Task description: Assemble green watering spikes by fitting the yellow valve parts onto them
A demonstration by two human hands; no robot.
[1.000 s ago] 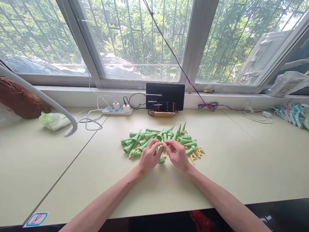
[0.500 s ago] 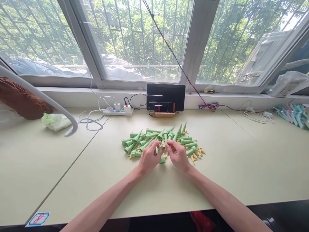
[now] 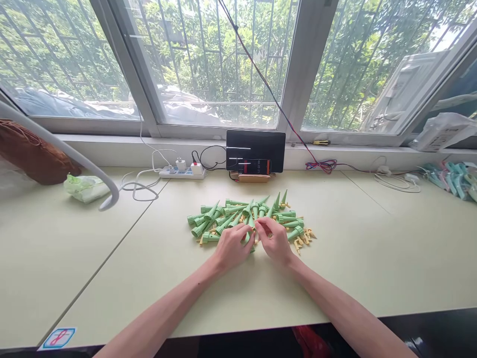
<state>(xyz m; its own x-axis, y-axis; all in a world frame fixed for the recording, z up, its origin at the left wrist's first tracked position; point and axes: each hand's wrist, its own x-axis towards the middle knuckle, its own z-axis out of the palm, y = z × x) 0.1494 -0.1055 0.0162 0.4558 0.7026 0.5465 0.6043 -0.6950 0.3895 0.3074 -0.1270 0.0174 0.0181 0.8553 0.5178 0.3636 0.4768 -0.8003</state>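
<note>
My left hand (image 3: 234, 244) is closed in a pinch at the near side of a pile of green plastic watering spikes (image 3: 206, 226). Opposite it, almost touching, my right hand (image 3: 275, 239) also has thumb and fingers pinched. Whatever sits between the fingertips is too small and too covered to name. Green spike parts show just behind and below the fingers, partly hidden by both hands. Small yellow valve pieces (image 3: 304, 237) lie loose to the right of my right hand, and a few more are scattered among the spikes.
Behind the pile a phone (image 3: 257, 166) leans on a dark tablet (image 3: 255, 141). A power strip (image 3: 183, 172) with white cables is at back left, near a green-and-white packet (image 3: 86, 188). A coiled red-blue wire (image 3: 322, 165) lies at the back, with bagged teal items (image 3: 452, 179) far right.
My left hand's fingertips have dropped slightly and shifted right, covering more of the green part below them. My right hand stays nearly in place.
</note>
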